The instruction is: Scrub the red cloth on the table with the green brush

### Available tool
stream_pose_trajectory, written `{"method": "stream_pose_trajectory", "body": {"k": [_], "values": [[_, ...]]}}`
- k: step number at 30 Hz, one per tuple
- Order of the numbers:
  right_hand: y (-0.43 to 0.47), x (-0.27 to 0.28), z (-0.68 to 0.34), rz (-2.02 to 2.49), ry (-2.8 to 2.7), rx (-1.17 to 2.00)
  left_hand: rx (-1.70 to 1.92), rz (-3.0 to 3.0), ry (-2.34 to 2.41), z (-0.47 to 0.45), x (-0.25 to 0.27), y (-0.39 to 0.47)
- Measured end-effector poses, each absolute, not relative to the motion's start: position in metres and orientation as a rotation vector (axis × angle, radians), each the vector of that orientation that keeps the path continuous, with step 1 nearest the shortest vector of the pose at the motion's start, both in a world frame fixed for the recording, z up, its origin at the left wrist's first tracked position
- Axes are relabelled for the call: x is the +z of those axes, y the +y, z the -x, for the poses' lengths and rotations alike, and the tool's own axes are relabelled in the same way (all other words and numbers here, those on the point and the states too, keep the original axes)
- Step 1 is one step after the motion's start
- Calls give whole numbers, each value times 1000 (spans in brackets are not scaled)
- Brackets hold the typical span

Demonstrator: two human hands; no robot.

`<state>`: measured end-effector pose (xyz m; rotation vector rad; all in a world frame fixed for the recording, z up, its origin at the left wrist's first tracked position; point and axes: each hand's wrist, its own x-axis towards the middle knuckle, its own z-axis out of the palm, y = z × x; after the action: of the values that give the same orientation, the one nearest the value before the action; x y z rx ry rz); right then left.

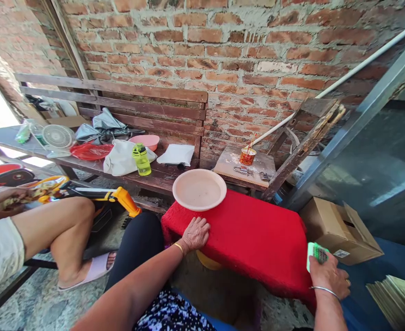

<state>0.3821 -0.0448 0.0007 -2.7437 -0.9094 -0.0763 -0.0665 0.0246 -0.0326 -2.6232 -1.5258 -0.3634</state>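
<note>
Brush (317, 253) sits gripped in the right hand (330, 274) at the desk's (257, 234) right end, long axis unclear. The left hand (194, 233), flat with fingers extended on the near edge, is nearer the basin (199, 208), far left. Count: 1 brush, 1 basin on the desk.

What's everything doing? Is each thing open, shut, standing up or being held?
Left hand: resting on the red cloth, holding nothing
Right hand: gripping the green brush
Pink basin: right way up; can't tell if there's water inside
Green bottle: upright, capped
Fan: upright; can't tell if it's spinning
Patterned cup: upright
Cardboard box: one flap raised
</note>
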Motion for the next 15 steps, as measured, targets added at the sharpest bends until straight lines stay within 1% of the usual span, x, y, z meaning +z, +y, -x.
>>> {"method": "stream_pose_trajectory", "body": {"k": [3,6,9,12,15], "values": [[-30,4,-338,2501,-1302,-19,-374,2626,-1528,66,-32,25],[-15,2,-264,2164,-1737,82,-383,2627,-1518,67,-32,25],[-11,2,-191,1974,-1999,134,-400,2611,-1515,68,-34,24],[-8,7,-156,1966,-2095,110,-412,2596,-1502,69,-35,24],[-2,14,-174,2147,-2014,74,-395,2595,-1487,70,-34,25]]}}
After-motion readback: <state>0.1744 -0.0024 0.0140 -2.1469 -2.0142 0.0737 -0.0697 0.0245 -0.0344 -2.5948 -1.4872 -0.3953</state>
